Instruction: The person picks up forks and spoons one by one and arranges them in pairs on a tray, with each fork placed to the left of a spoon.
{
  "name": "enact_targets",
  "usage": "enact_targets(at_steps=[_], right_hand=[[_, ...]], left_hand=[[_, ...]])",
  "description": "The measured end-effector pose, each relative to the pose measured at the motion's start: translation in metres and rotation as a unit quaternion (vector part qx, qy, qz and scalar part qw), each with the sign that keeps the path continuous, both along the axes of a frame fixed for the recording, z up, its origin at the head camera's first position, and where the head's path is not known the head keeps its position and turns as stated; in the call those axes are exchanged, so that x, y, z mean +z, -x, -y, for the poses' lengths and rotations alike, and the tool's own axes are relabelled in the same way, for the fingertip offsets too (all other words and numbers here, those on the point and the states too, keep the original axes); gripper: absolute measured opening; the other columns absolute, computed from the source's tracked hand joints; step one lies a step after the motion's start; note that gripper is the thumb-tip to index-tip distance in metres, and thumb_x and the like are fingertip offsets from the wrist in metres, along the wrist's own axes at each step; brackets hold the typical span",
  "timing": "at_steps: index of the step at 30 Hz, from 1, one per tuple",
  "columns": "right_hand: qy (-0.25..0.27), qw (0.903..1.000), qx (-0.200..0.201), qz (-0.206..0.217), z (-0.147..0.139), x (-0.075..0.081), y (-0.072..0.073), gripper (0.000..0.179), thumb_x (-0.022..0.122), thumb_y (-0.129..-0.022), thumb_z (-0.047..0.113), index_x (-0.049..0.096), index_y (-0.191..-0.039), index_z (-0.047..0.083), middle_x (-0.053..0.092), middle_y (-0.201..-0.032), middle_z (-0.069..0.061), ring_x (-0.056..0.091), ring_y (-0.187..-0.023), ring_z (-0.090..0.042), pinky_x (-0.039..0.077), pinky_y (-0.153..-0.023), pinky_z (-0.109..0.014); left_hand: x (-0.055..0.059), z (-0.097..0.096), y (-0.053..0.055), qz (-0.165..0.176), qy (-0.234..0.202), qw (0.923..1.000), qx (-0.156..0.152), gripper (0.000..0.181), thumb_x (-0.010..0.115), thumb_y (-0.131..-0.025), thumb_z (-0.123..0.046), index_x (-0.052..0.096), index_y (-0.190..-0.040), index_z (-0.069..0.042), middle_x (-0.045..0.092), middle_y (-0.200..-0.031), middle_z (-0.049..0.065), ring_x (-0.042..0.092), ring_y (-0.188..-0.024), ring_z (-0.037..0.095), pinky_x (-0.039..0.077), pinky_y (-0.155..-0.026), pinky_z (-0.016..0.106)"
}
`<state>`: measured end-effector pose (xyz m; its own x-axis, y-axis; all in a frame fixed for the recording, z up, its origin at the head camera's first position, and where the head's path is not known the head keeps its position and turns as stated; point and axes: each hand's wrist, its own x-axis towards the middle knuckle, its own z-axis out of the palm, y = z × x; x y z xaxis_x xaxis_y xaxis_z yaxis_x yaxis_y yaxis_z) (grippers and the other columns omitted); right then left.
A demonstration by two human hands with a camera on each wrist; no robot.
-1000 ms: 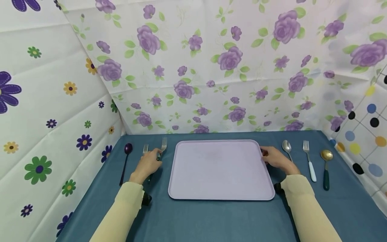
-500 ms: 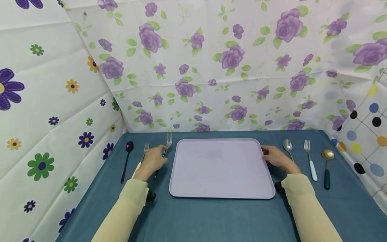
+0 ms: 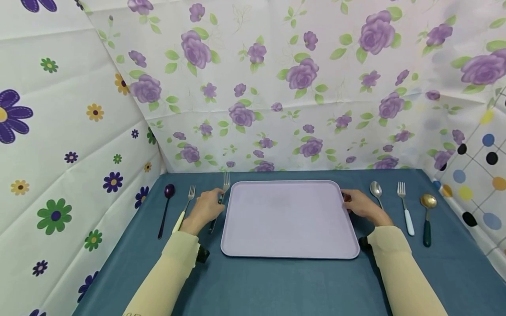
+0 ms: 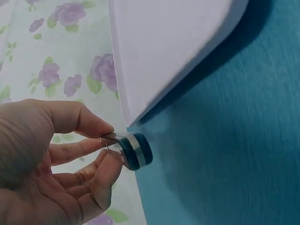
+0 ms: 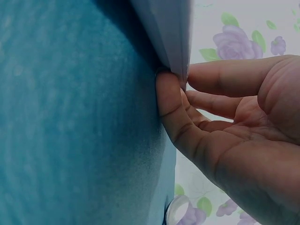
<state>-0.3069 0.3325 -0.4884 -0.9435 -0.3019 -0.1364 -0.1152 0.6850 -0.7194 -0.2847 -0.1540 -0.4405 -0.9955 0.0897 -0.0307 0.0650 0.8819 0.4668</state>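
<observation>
My left hand [image 3: 206,207] pinches a fork [image 3: 226,181] with a dark green handle beside the tray's left edge. In the left wrist view, thumb and fingertips hold its metal neck, and the green handle end [image 4: 137,152] with a silver band points toward the camera. The pale lilac rectangular tray [image 3: 290,219] lies flat in the middle. At its right edge, my right hand [image 3: 363,205] grips the rim between thumb and fingers, as the right wrist view shows at the tray's side [image 5: 173,33]. Part of the fork is hidden behind the left fingers.
Left of the left hand lie a fork with a cream handle [image 3: 179,221] and a dark purple spoon [image 3: 164,215]. On the right are a silver spoon [image 3: 376,190], a white-handled fork [image 3: 408,221] and a gold spoon with green handle [image 3: 427,228]. Patterned cloth walls [image 3: 269,87] surround the blue tablecloth [image 3: 276,285].
My left hand has slid the green-handled fork rightward, closer to the tray, uncovering the cream-handled fork. The right hand stays at the tray's right edge.
</observation>
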Motion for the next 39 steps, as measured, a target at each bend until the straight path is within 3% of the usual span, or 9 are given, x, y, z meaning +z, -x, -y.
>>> enact_targets(at_steps=[7,14,19,23,27,31,36,39], right_hand=[[0.001,1.0000,-0.001,0.004,0.001,0.001,0.001,0.056,0.051,-0.099,-0.006,0.033,-0.150,-0.023,0.061,-0.105,-0.025,0.062,-0.087,-0.028,0.057,-0.076,-0.041],[-0.003,1.0000,0.000,0.006,-0.001,0.001,0.000,0.056,0.051,-0.100,-0.006,0.032,-0.149,-0.024,0.061,-0.109,-0.029,0.063,-0.089,-0.029,0.058,-0.077,-0.043],[-0.001,1.0000,0.000,0.004,0.000,0.003,-0.001,0.056,0.051,-0.100,-0.006,0.031,-0.149,-0.024,0.061,-0.109,-0.029,0.063,-0.089,-0.030,0.058,-0.078,-0.044],[-0.002,1.0000,0.003,0.003,0.001,0.002,0.000,0.056,0.051,-0.099,-0.006,0.031,-0.149,-0.024,0.061,-0.108,-0.029,0.063,-0.089,-0.029,0.058,-0.077,-0.044],[-0.003,1.0000,0.004,0.005,0.001,0.002,0.001,0.056,0.051,-0.100,-0.006,0.032,-0.150,-0.023,0.061,-0.108,-0.028,0.063,-0.089,-0.030,0.058,-0.077,-0.044],[-0.003,1.0000,0.008,0.002,0.001,0.002,0.002,0.056,0.051,-0.100,-0.006,0.032,-0.150,-0.023,0.061,-0.107,-0.028,0.063,-0.089,-0.030,0.058,-0.077,-0.044],[-0.003,1.0000,0.006,0.005,0.000,0.001,0.002,0.056,0.051,-0.100,-0.006,0.032,-0.150,-0.023,0.061,-0.107,-0.027,0.063,-0.089,-0.030,0.058,-0.077,-0.043],[-0.004,1.0000,0.003,0.008,-0.001,0.000,0.001,0.056,0.051,-0.101,-0.005,0.031,-0.151,-0.022,0.061,-0.108,-0.027,0.063,-0.090,-0.030,0.058,-0.078,-0.044]], left_hand=[[-0.001,-0.008,-0.001,0.005,-0.009,0.9999,-0.005,0.051,0.070,-0.096,-0.009,0.058,-0.145,-0.003,0.054,-0.059,0.004,0.042,-0.046,0.014,0.035,-0.048,0.029],[0.002,-0.014,-0.001,0.011,-0.008,0.9998,-0.014,0.051,0.066,-0.095,-0.007,0.058,-0.145,-0.001,0.053,-0.057,0.004,0.039,-0.043,0.013,0.037,-0.049,0.029],[0.002,-0.019,-0.001,0.019,-0.012,0.9995,-0.021,0.051,0.066,-0.095,-0.006,0.058,-0.145,-0.001,0.061,-0.070,0.009,0.034,-0.043,0.013,0.036,-0.049,0.029],[0.000,-0.022,-0.003,0.014,-0.015,0.9995,-0.024,0.051,0.067,-0.094,-0.007,0.060,-0.144,-0.001,0.067,-0.092,0.015,0.034,-0.045,0.014,0.037,-0.051,0.031],[-0.001,-0.026,-0.004,0.012,-0.010,0.9994,-0.030,0.050,0.067,-0.094,-0.008,0.061,-0.143,-0.001,0.069,-0.094,0.018,0.040,-0.050,0.015,0.043,-0.056,0.033],[-0.001,-0.030,-0.006,0.012,-0.011,0.9992,-0.036,0.049,0.067,-0.094,-0.008,0.061,-0.142,0.000,0.066,-0.080,0.012,0.043,-0.051,0.015,0.044,-0.056,0.032],[-0.002,-0.034,-0.006,0.018,-0.018,0.9988,-0.042,0.049,0.066,-0.094,-0.007,0.061,-0.142,0.001,0.055,-0.060,0.006,0.032,-0.045,0.012,0.037,-0.049,0.029],[-0.003,-0.036,-0.007,0.021,-0.013,0.9987,-0.044,0.048,0.066,-0.094,-0.006,0.062,-0.141,0.002,0.054,-0.059,0.005,0.033,-0.046,0.012,0.037,-0.048,0.028]])
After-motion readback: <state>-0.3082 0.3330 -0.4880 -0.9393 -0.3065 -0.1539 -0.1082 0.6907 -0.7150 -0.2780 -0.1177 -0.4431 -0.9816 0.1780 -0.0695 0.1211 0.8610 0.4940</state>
